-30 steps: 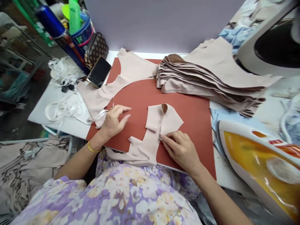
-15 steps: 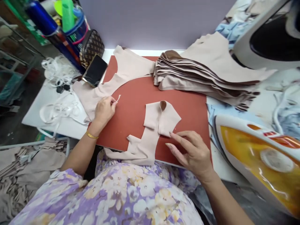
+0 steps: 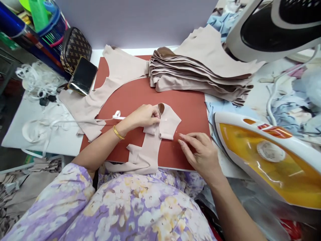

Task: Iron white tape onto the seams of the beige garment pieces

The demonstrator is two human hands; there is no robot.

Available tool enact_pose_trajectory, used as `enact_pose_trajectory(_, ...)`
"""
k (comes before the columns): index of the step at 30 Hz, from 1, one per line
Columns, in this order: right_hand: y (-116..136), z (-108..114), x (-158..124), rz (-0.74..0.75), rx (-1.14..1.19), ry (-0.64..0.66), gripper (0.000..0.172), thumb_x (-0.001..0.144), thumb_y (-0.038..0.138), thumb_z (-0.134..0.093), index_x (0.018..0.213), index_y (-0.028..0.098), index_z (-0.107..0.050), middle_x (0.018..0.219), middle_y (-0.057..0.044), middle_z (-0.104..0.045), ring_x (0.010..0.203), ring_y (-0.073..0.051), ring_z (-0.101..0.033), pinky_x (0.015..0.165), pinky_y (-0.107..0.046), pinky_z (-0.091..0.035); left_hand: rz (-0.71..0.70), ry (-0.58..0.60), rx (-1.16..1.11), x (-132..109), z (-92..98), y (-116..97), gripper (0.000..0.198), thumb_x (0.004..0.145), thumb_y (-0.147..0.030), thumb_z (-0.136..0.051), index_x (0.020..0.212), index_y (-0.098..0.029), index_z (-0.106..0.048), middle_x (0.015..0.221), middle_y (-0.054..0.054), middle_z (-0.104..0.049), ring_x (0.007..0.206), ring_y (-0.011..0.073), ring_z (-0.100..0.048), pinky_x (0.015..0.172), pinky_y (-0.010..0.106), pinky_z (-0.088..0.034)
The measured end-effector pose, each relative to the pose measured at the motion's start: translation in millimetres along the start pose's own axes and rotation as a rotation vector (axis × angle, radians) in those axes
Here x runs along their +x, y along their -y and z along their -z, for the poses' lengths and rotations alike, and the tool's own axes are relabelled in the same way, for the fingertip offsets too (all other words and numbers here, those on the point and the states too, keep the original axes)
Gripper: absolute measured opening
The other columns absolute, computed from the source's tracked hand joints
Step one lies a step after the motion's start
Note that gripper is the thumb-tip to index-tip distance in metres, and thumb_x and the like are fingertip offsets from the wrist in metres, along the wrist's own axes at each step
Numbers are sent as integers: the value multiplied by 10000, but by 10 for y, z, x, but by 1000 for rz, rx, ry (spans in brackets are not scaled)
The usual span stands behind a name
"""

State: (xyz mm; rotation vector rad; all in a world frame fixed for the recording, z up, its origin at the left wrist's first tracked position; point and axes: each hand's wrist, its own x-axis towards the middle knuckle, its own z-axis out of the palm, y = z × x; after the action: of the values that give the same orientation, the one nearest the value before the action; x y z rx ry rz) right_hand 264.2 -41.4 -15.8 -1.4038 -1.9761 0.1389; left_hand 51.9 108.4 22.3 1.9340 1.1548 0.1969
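My left hand (image 3: 142,116) lies on a beige stretch-fabric garment piece (image 3: 147,157), its fingertips pinched at the edge by the brown-lined neck opening. A thin white tape (image 3: 100,119) with a small loop runs in under that hand, and its end is hidden. My right hand (image 3: 198,152) rests just right of the fabric on a red board (image 3: 185,113), fingers apart and holding nothing I can see. Another beige cut piece (image 3: 86,107) lies at the board's left, and a tall stack of cut pieces (image 3: 195,73) lies behind.
A yellow-and-white iron (image 3: 265,157) stands at the right, with a white-and-black appliance (image 3: 273,30) above it. A phone (image 3: 82,75), a monogrammed pouch (image 3: 75,48) and coiled white tape (image 3: 40,80) sit at the back left. Fabric scraps (image 3: 25,190) lie below left.
My left hand has moved right from the left cut piece onto the middle piece, drawing the white tape along. My right hand has shifted little. The whole view has swung, so everything sits further left.
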Motion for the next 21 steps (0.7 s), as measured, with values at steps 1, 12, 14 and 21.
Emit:
enact_pose_trajectory(1, -21, -18, -10, -11, -21, 32, 201, 891, 182, -607, 1082, 216, -658, 908, -51, -635, 828, -160, -580, 752, -332, -482, -17, 54, 40, 10, -21, 14, 101, 801, -173, -619, 716, -146, -667, 697, -7, -688, 645, 111, -604, 676, 244, -450)
enact_pose_trajectory(12, 9, -154, -14, -13, -28, 306, 168, 882, 286, -624, 1028, 204, -616, 1069, -72, -607, 1018, -225, -507, 775, -366, -332, 97, 432, -172, -284, -231, 62, 124, 851, -245, -580, 818, -136, -629, 704, 27, -710, 585, 119, -664, 578, 217, -480)
enact_pose_trajectory(14, 30, -128, -43, 17, -4, 323, 196, 880, 285, -632, 1060, 209, -618, 1112, -70, -613, 1058, -227, -499, 798, -370, -334, 105, 381, -306, -320, -311, 95, 164, 856, -291, -589, 858, -132, -629, 748, 48, -721, 644, 131, -687, 585, 213, -490)
enact_pose_trajectory(21, 99, -78, -172, 108, 51, 304, 216, 895, 235, -615, 1109, 214, -640, 1125, -60, -653, 1104, -219, -506, 891, -404, -333, 125, 193, -141, -403, -405, 35, 155, 815, -277, -596, 755, -145, -652, 604, -2, -663, 512, 101, -606, 565, 216, -434)
